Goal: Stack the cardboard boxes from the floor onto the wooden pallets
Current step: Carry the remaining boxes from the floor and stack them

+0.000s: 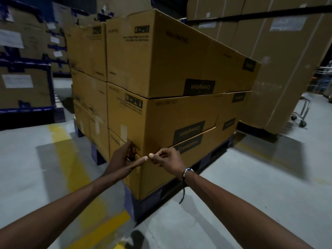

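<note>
We see both hands at the near corner of the bottom brown cardboard box (167,169), which sits on a dark blue pallet (143,205) under two more tiers of matching printed boxes (161,56). Our left hand (124,157) lies against the corner, thumb straight, its grip wide. Our right hand (167,159), with a beaded bracelet (186,172) at the wrist, has its fingers curled; we cannot tell what its grip holds.
</note>
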`<state>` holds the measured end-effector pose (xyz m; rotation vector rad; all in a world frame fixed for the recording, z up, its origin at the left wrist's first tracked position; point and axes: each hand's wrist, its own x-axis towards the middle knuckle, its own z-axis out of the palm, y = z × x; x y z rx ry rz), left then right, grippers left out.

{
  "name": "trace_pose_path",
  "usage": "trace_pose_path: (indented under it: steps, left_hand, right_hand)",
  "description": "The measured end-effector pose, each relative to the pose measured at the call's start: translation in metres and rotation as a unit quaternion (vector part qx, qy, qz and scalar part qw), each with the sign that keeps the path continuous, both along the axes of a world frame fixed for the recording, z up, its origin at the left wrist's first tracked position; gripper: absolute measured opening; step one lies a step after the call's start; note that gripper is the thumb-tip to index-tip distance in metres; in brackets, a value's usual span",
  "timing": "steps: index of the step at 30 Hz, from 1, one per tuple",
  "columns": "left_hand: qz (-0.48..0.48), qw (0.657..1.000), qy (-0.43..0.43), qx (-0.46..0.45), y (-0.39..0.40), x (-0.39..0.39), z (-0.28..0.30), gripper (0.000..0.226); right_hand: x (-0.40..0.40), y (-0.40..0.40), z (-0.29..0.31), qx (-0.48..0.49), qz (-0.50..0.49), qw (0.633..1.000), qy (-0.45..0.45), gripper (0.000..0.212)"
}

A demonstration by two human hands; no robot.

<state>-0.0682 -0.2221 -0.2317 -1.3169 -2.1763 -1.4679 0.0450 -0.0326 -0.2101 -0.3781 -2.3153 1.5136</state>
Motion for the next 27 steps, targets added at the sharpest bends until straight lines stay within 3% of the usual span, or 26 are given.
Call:
trace_pose_path:
  steps: [6,13,17,20,27]
  left_hand:
    - [0.054,0.997,0.055,-0.015,-0.007,0.004,0.032,0.055]
    - [0.094,0.988,0.053,0.108,-0.004,0.01,0.095,0.064]
    - [0.102,0.982,0.037,0.155,0.004,0.017,0.129,0.079]
    - [0.08,0.984,0.037,0.157,0.007,0.018,0.15,0.08]
    - [0.059,0.987,0.05,0.14,0.008,0.011,0.155,0.06]
  right_hand:
    - [0.011,0.006,0.026,0.111,-0.074,0.989,0.06,0.036]
    - [0.022,0.003,0.079,0.228,-0.131,0.944,0.2,0.058]
    - [0.021,-0.005,0.114,0.219,-0.145,0.93,0.257,0.075]
    - [0.021,-0.014,0.138,0.212,-0.129,0.934,0.255,0.079]
    - [0.011,-0.029,0.149,0.238,-0.104,0.945,0.197,0.076]
